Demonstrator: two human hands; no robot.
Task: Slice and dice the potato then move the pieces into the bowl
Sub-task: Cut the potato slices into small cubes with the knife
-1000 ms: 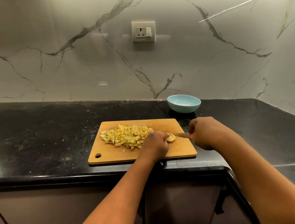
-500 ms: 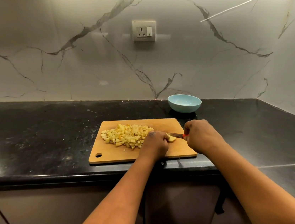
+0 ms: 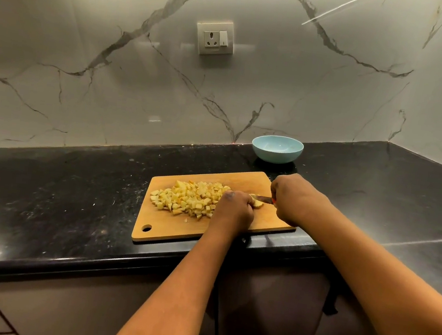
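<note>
A wooden cutting board (image 3: 240, 179) lies on the black counter with a heap of diced potato (image 3: 188, 198) on its left half. My left hand (image 3: 235, 211) grips a small uncut potato piece (image 3: 257, 203) just right of the heap. My right hand (image 3: 293, 201) holds a knife (image 3: 264, 199) with a red handle, its blade lying across that piece. A light blue bowl (image 3: 277, 149) stands behind the board near the wall, with nothing in it that I can see.
The black counter (image 3: 56, 203) stretches left and right of the board, and its front edge runs just below the board. A marble wall with a socket (image 3: 215, 38) rises behind. Cabinet fronts lie below the counter.
My right hand has drawn the knife leftward and closer to my left hand. The left hand and the heap have stayed put.
</note>
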